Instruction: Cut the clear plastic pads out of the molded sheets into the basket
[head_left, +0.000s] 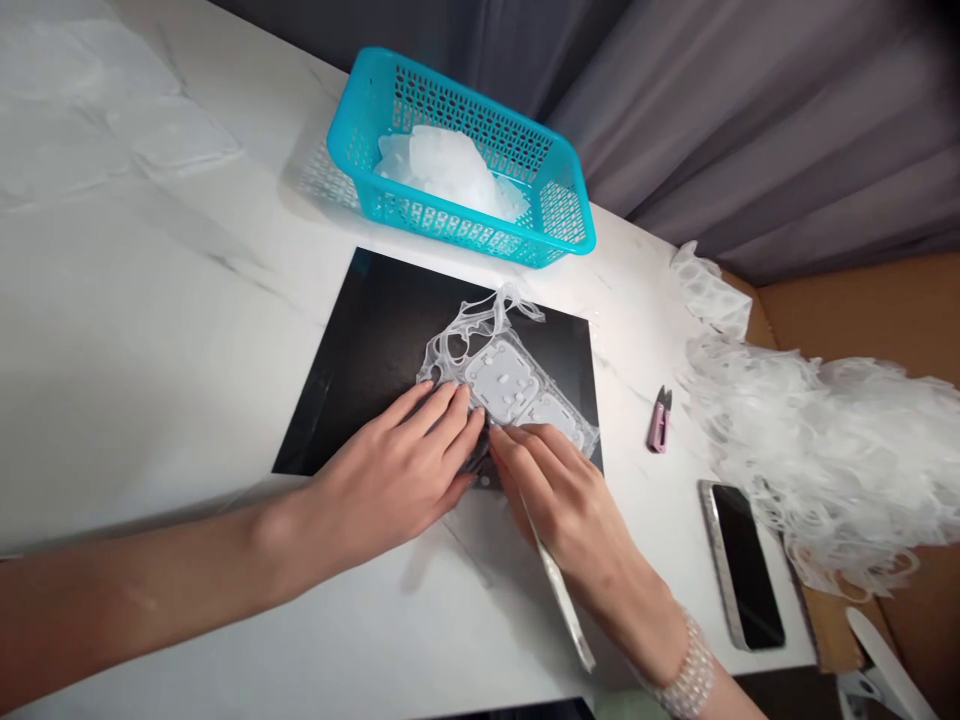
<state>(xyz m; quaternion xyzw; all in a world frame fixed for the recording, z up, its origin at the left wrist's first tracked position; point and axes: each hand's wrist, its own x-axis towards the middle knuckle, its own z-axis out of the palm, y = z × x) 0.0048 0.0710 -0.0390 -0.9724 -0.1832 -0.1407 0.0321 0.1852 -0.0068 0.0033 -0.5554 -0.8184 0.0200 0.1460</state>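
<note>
A translucent white silicone sheet [510, 380] with raised pads and ragged trim lies on a black mat [375, 330]. My left hand [405, 470] rests flat on the sheet's near left edge, its fingers stretched out and close together. My right hand [559, 490] pinches a thin silvery tool [562, 600] whose handle runs back toward my wrist, and its tip meets the sheet's near edge beside my left fingertips.
A turquoise basket [559, 215] holding white silicone pieces stands behind the mat. Small pink snips [659, 420] and a dark phone [742, 565] lie to the right. A heap of white trimmings [825, 450] fills the right side. The white marble table [150, 330] stretches left.
</note>
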